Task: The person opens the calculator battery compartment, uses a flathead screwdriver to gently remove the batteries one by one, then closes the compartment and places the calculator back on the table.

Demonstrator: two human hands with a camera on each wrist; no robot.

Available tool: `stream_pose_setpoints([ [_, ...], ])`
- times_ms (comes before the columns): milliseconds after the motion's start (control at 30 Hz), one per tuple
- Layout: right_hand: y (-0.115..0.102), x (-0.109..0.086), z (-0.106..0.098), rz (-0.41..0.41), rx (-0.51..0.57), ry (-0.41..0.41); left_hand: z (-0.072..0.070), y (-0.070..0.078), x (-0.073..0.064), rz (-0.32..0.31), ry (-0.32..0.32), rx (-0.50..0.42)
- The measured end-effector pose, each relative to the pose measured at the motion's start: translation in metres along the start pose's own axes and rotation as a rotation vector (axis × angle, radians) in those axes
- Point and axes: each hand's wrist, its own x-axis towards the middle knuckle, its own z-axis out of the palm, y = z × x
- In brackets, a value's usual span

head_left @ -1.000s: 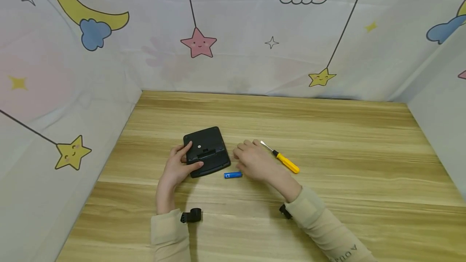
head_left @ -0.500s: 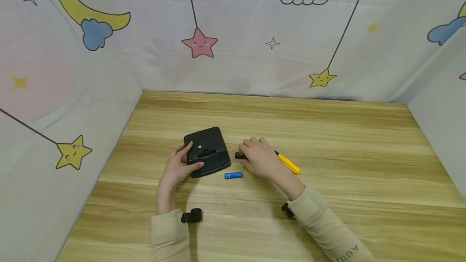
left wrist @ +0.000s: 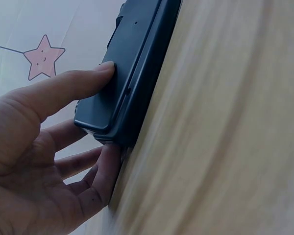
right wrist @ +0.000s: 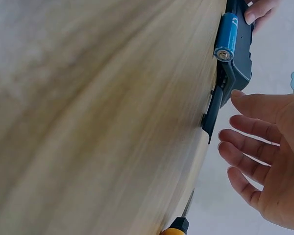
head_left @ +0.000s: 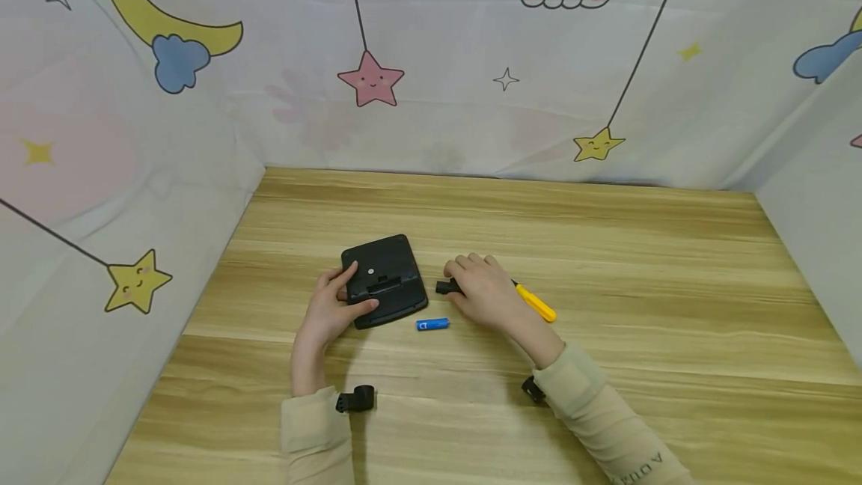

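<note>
A black calculator [head_left: 377,257] lies back up on the table, its battery slot [head_left: 384,285] uncovered. My left hand [head_left: 330,307] grips its left side; in the left wrist view the thumb [left wrist: 95,76] presses on the back and other fingers reach under the edge. My right hand [head_left: 481,290] is over the right part of a small black battery cover [head_left: 444,287]. In the right wrist view that hand's fingers [right wrist: 252,147] are spread and loosely bent beside the cover, holding nothing. A blue battery [head_left: 432,324] lies just below the calculator's lower right corner.
A screwdriver [head_left: 536,304] with a yellow handle lies right of my right hand, which hides its shaft in the head view. Patterned cloth walls [head_left: 438,118] stand at the back and both sides of the wooden table [head_left: 606,245].
My right hand has shifted slightly right, so the battery cover now shows at its left and the screwdriver's shaft is hidden. My left hand and the calculator stay put.
</note>
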Motion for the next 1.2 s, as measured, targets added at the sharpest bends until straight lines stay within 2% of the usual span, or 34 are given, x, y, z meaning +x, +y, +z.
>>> stream_pose_setpoints([
  [367,0.005,0.004,0.002,0.004,-0.028,0.007,-0.001,0.001,-0.002,0.002,-0.002,0.006],
  [900,0.005,0.009,0.003,0.028,-0.058,-0.045,-0.001,0.001,-0.001,-0.001,-0.01,-0.006],
  [1200,0.005,0.01,0.002,0.014,-0.09,-0.056,-0.001,0.001,-0.001,-0.004,-0.007,0.003],
])
